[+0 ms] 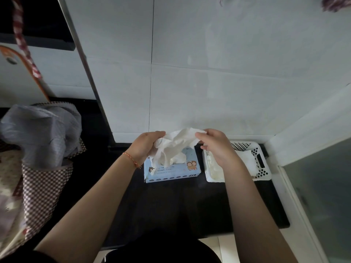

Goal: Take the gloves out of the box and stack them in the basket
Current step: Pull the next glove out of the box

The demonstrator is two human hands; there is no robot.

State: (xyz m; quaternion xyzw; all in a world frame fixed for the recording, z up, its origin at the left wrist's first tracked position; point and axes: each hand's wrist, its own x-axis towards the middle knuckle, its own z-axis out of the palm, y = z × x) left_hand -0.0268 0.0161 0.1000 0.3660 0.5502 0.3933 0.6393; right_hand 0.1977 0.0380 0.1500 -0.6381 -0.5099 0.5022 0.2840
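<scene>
A light blue glove box (171, 172) with cartoon figures lies on the dark counter, more white glove material poking from its slot. Above it hangs a crumpled white glove (175, 146), stretched between both hands. My left hand (146, 146) grips its left side and my right hand (215, 146) pinches its upper right edge. To the right of the box stands a white perforated basket (261, 168) with white gloves lying in it, partly hidden by my right forearm.
A white tiled wall rises right behind the box and basket. A checked fabric bin (43, 185) with a grey-blue bag (43, 133) stands at the left. A white frame with a glass pane (321, 196) borders the counter on the right.
</scene>
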